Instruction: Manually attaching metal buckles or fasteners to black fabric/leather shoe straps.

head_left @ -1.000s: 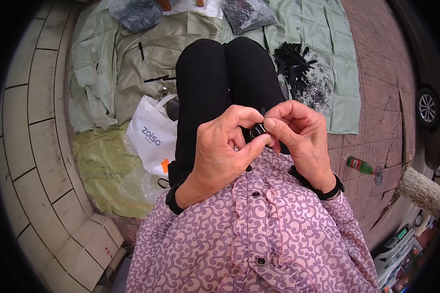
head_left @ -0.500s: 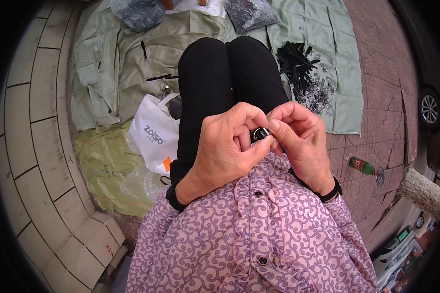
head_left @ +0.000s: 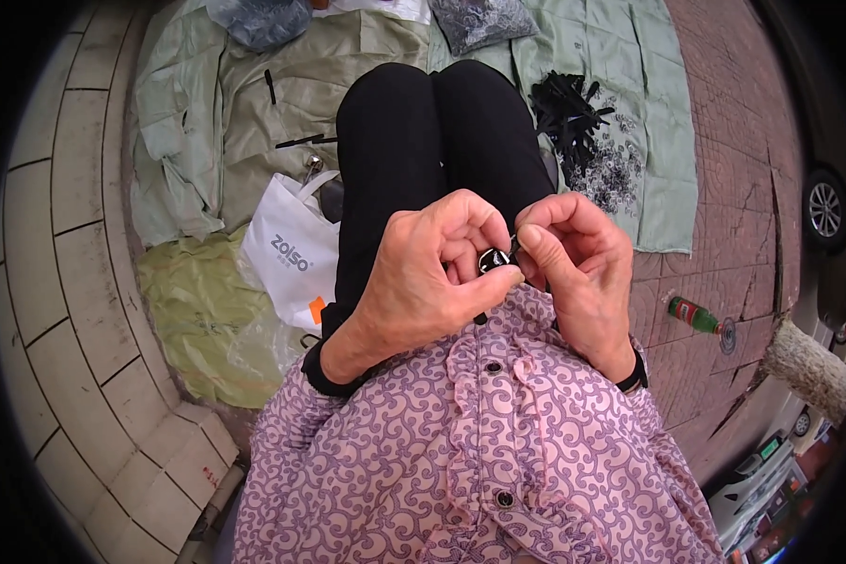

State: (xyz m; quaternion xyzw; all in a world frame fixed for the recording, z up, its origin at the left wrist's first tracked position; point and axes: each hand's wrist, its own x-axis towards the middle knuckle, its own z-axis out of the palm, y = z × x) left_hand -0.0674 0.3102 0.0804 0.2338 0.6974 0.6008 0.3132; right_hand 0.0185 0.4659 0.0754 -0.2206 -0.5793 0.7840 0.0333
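Above my lap, my left hand (head_left: 432, 268) pinches a small black piece with a shiny silvery edge (head_left: 494, 260) between thumb and curled fingers. It looks like a short black strap with a metal ring, though the fingers hide much of it. My right hand (head_left: 578, 273) is close beside it, thumb and forefinger pressed together at the piece's right side. What lies between those right fingertips is too small to make out.
On the green sheet (head_left: 663, 188) at the right lie a heap of black straps (head_left: 569, 108) and scattered small metal rings (head_left: 611, 174). A white bag (head_left: 287, 244) lies left of my legs. Loose black strips (head_left: 301, 143) are nearby. A green bottle (head_left: 694, 315) lies on the paving.
The black piece has turned between my fingers, so its shiny face shows more. Both hands stay close together, and the whole view has shifted slightly.
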